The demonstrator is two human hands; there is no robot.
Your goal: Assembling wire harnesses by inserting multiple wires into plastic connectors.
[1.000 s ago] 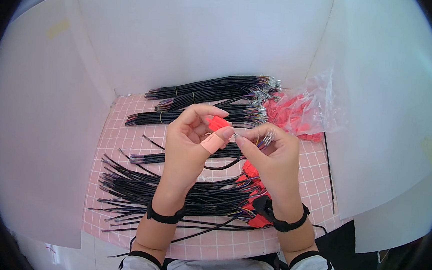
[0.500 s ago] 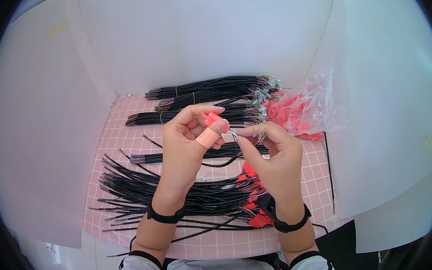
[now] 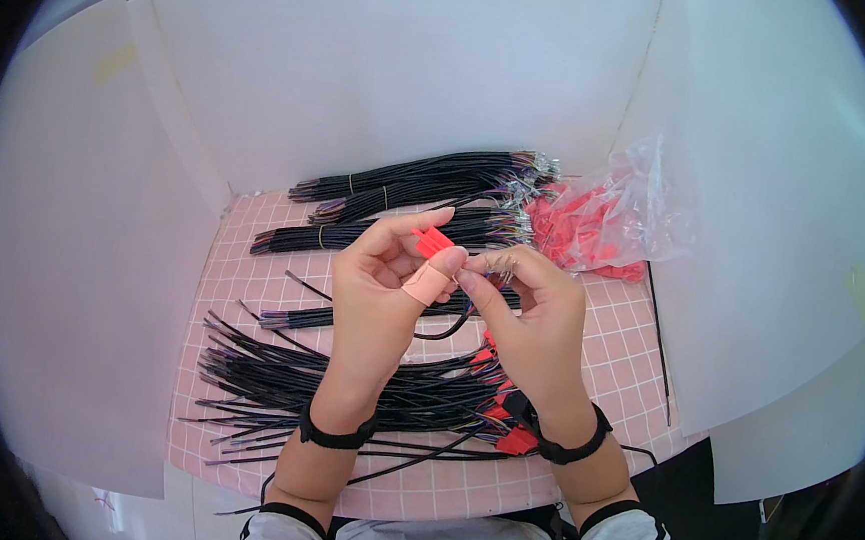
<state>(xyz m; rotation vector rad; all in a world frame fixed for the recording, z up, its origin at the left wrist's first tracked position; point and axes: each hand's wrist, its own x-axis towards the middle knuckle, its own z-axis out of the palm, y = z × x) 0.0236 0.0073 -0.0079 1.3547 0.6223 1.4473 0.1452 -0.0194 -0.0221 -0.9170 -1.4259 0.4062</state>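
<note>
My left hand [image 3: 375, 291], with a tan bandage [image 3: 427, 282] round its thumb, pinches a small red plastic connector housing [image 3: 432, 241] between thumb and fingers. Against the near end of that housing, my right hand [image 3: 541, 323] grips thin wires with thumb and forefinger. Other wire ends [image 3: 502, 265] with metal terminals stick up by the right fingers. They belong to a black cable [image 3: 451, 334] that curves down below the hands. Whether a wire tip sits inside the housing is hidden by the fingertips.
Bundles of black cables [image 3: 414, 168] lie at the back. Nearer, a pile of cables [image 3: 344, 384] ends in red connectors [image 3: 518, 441]. A clear bag [image 3: 596, 221] of red housings sits at the back right. White panels [image 3: 397, 57] enclose the pink tiled tabletop [image 3: 627, 354].
My right hand has moved left, bringing the wires up against the housing. The left hand has shifted slightly right and the housing has tilted.
</note>
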